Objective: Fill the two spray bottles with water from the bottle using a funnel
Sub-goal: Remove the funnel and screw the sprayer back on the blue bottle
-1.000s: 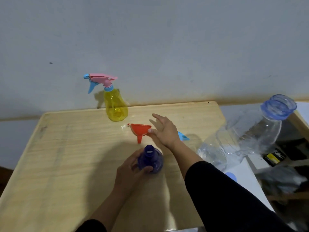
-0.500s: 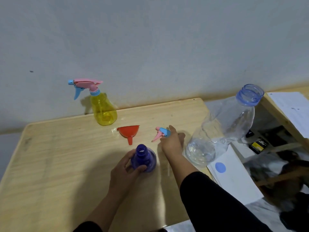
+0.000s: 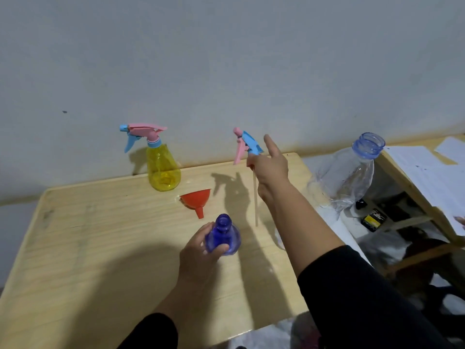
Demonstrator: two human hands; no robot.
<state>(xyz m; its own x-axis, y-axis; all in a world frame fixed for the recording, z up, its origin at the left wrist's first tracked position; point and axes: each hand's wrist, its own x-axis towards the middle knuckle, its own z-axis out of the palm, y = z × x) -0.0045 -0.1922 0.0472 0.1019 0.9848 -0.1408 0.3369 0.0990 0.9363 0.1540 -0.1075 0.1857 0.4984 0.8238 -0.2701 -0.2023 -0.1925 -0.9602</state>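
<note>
Lifted clear of the table (image 3: 100,235) now, the spray head (image 3: 245,144) hangs pinched in the right hand (image 3: 270,170), tube dangling. Left hand (image 3: 201,253) grips the open blue bottle (image 3: 222,238) mid-table; funnel (image 3: 196,199) lies just behind, yellow sprayer (image 3: 162,170) by the far edge, water bottle (image 3: 349,172) off the right edge.

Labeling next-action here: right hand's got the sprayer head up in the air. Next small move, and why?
Probably lower the sprayer head in the right hand into the blue bottle: its neck is open, the left hand steadies it, and the funnel lies aside.
</note>
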